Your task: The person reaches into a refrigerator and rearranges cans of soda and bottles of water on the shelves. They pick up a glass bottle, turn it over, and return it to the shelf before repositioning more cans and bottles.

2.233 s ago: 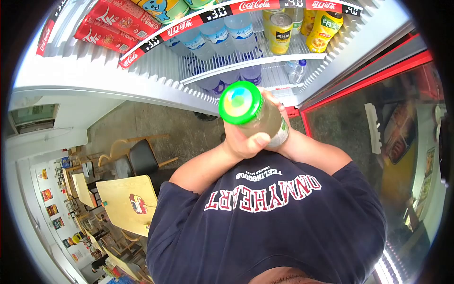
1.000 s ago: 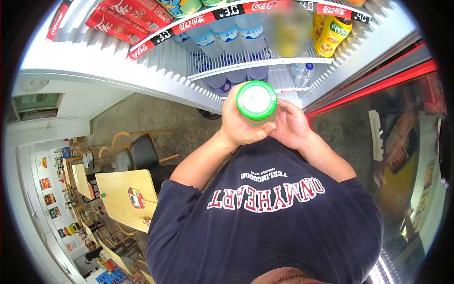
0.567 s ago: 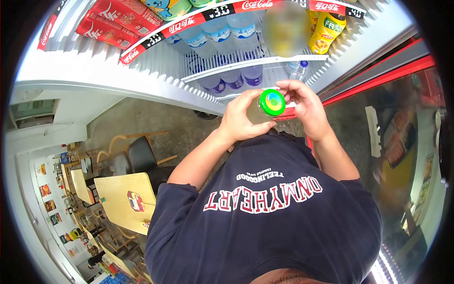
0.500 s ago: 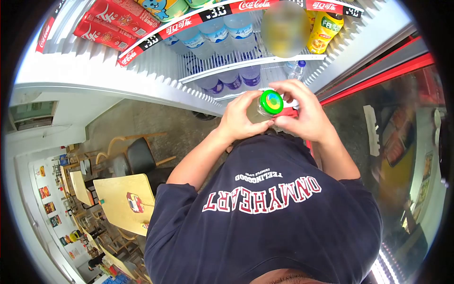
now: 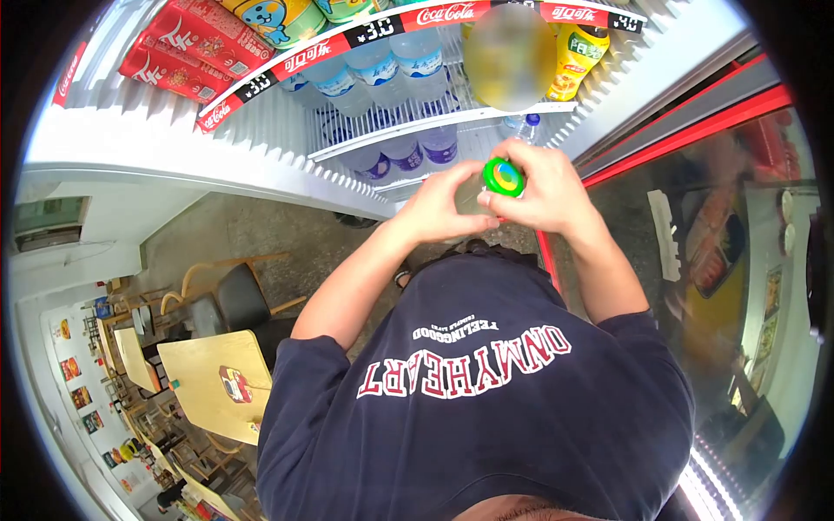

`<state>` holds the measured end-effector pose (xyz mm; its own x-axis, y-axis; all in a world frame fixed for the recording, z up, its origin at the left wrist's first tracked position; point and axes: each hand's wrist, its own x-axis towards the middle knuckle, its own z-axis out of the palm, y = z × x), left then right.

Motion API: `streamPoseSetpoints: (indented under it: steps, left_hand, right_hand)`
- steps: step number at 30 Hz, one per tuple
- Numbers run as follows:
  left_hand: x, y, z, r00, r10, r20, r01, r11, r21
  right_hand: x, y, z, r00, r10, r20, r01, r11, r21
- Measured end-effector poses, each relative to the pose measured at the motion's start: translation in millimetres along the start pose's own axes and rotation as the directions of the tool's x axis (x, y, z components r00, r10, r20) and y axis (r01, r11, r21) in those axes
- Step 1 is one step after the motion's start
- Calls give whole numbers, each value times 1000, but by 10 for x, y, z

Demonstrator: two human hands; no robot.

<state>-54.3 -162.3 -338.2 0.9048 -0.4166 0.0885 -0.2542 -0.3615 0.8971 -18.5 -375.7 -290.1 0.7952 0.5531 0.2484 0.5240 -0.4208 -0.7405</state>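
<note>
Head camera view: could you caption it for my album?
Before a stocked drinks fridge, the right hand grips a green cap while the left hand curls around the bottle.

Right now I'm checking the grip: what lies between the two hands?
In the head view, a clear bottle with a green lid lies between the left hand and the right hand.
</note>
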Motion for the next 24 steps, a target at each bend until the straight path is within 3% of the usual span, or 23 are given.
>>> streamPoseSetpoints:
  steps: [2, 4, 9, 16, 24]
  left_hand:
    - [156, 42, -30, 997, 70, 19, -70, 998, 6]
    - [240, -15, -15, 983, 170, -75, -169, 985, 19]
    - [10, -130, -100, 992, 69, -101, -74, 996, -43]
    - [-377, -234, -50, 987, -75, -144, 59, 992, -110]
    - [-732, -451, 2, 966, -185, -181, 160, 976, -145]
  right_hand:
    - [92, -87, -189, 998, -46, -38, 42, 994, -100]
    - [189, -100, -337, 978, -113, -175, 74, 973, -217]
    - [323, 26, -731, 907, -64, -415, -138, 887, -440]
    - [608, 437, -771, 866, -70, -495, -214, 843, -494]
    - [852, 545, -725, 891, -16, -453, -285, 757, -588]
